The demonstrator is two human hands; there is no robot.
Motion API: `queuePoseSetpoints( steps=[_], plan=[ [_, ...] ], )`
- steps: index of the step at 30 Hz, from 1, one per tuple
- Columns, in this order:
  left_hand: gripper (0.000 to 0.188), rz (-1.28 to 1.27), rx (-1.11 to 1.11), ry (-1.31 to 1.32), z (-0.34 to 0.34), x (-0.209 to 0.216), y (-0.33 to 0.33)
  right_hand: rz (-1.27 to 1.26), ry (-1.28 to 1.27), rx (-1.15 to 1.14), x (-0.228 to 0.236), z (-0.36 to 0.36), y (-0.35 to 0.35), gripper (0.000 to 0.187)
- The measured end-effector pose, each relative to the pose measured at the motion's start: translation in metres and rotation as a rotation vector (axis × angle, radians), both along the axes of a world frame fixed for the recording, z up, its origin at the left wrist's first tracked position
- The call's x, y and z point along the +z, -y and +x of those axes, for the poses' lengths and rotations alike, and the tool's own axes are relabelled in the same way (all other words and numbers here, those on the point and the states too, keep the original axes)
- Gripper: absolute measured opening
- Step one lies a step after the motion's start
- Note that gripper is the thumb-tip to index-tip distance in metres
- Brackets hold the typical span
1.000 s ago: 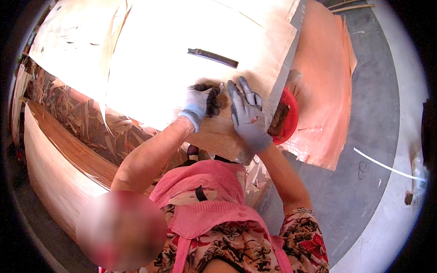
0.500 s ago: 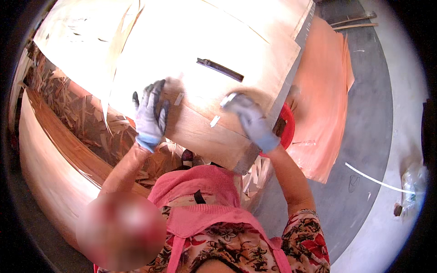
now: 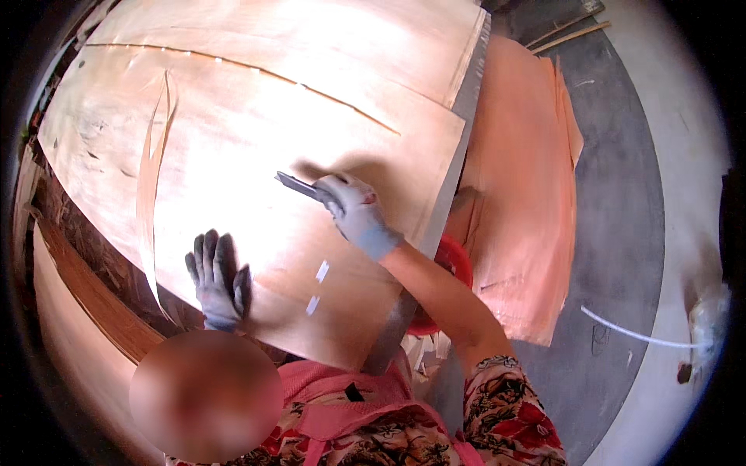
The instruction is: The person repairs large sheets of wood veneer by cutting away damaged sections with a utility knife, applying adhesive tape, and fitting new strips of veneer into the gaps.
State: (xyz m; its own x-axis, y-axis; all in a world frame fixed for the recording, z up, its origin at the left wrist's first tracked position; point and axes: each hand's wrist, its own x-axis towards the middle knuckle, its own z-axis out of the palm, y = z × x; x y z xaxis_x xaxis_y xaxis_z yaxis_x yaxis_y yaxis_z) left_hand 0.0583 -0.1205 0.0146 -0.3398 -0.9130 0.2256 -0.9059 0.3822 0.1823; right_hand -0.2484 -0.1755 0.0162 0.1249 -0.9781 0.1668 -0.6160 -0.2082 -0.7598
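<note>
Dark cutter (image 3: 300,186) has moved into the right hand's (image 3: 355,208) grip; left hand (image 3: 218,283) lies spread.

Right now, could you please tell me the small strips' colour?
The small strips are white, shown best in the head view.

The gloved right hand (image 3: 357,210) grips a dark utility knife (image 3: 299,185) over a pale wood veneer sheet (image 3: 256,155); the gloved left hand (image 3: 219,283) is spread at its near edge. Two white strips (image 3: 322,271) lie between the hands, with a red tub (image 3: 459,264) and orange-tinted veneer (image 3: 521,194) right of the right hand.
</note>
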Motion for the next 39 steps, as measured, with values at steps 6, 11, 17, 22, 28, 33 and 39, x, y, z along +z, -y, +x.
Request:
queuePoseSetpoints(
  steps=[6,11,17,22,28,33,39],
  plan=[
    [0.066,0.050,-0.007,0.047,-0.005,0.010,0.000,0.287,1.234,0.136,0.052,-0.052,-0.012,0.033],
    [0.066,0.026,-0.010,0.089,0.001,0.003,-0.001,0.417,1.222,0.077,0.072,-0.070,-0.040,0.033],
    [0.063,-0.047,0.012,0.058,0.003,0.002,0.000,0.172,0.876,-0.449,0.067,-0.137,-0.195,0.032],
    [0.063,-0.087,0.009,0.168,-0.012,-0.016,-0.007,-0.212,0.342,-0.962,0.099,-0.217,-0.353,0.039],
    [0.062,-0.087,-0.194,-0.504,-0.012,0.009,-0.037,-0.768,0.312,-1.403,0.286,-0.324,-0.464,0.048],
    [0.070,0.349,-0.425,-0.851,-0.059,0.049,-0.107,-0.704,0.404,-1.302,0.344,-0.400,-0.495,0.039],
    [0.072,0.694,-0.474,-1.008,-0.071,0.080,-0.149,-0.666,0.540,-1.219,0.318,-0.280,-0.435,0.020]
  ],
)
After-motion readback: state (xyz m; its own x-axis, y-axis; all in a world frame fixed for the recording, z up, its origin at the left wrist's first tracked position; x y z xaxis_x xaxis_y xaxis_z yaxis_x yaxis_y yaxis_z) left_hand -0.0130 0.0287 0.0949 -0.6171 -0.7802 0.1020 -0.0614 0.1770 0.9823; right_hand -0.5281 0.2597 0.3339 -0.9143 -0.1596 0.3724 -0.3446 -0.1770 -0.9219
